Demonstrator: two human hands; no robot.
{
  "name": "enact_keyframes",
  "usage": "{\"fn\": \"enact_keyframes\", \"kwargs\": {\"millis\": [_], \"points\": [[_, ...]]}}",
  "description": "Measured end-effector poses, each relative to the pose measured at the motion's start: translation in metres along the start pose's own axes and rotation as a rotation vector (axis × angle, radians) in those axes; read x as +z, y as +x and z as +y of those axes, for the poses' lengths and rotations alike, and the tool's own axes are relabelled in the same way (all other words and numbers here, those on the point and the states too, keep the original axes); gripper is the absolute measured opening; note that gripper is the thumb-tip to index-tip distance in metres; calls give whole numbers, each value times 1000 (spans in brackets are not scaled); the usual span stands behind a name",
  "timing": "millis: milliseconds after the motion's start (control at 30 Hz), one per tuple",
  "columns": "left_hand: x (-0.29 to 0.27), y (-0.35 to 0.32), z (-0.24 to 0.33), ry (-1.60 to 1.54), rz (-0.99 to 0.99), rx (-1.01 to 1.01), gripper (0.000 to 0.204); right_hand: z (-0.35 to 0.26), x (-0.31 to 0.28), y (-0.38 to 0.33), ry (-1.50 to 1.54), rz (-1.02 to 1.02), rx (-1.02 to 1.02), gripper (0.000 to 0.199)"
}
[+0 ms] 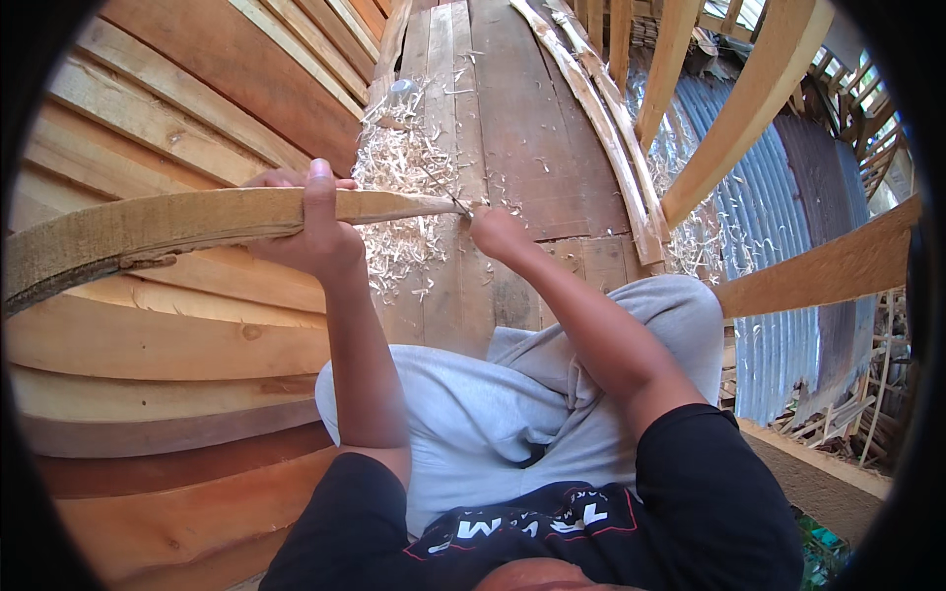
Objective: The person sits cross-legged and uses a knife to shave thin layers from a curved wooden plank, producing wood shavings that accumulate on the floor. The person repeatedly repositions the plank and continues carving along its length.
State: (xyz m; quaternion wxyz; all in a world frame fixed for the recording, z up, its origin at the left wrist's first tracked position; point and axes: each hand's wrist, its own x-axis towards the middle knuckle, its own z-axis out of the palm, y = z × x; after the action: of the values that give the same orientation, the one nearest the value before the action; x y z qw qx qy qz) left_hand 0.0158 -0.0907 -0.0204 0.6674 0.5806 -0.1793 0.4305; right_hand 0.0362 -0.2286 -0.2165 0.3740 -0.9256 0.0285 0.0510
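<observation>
A long wooden board [197, 215] comes in from the left edge and narrows to a whittled tip at the middle. My left hand [323, 236] is wrapped around it, thumb over the top edge and fingers behind. At the thin end, my right hand [498, 232] is closed in a fist around what looks like a knife [457, 203]. Its thin dark blade crosses the tip and seems to touch it. The handle is hidden inside the fist. Pale wood shavings [394, 236] are heaped on the plank floor below the board's end.
A wall of wooden planks [197, 335] rises close on the left. Peeled poles [601, 118] lie along the floor's right side, beside slanted timber posts [734, 118]. Corrugated metal sheets [778, 227] are beyond. A small clear container [402, 89] stands among the shavings. My crossed legs [463, 394] are below.
</observation>
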Motion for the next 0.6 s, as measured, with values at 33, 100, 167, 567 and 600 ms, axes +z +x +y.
{"fn": "enact_keyframes", "kwargs": {"millis": [33,100,167,567,600], "points": [[-1,3,2,2,34,-11,25,-5,3,2,14,23,-34,44],[-13,5,4,43,122,-41,24,-70,-29,-23,179,-36,7,45],[-16,5,2,75,144,-44,18,-102,-60,-40,214,-82,54,46],[-12,5,1,99,224,-20,16,-77,-43,-21,286,-53,68,53],[-6,2,0,96,248,-43,16,-56,-32,-10,304,-48,88,53]]}}
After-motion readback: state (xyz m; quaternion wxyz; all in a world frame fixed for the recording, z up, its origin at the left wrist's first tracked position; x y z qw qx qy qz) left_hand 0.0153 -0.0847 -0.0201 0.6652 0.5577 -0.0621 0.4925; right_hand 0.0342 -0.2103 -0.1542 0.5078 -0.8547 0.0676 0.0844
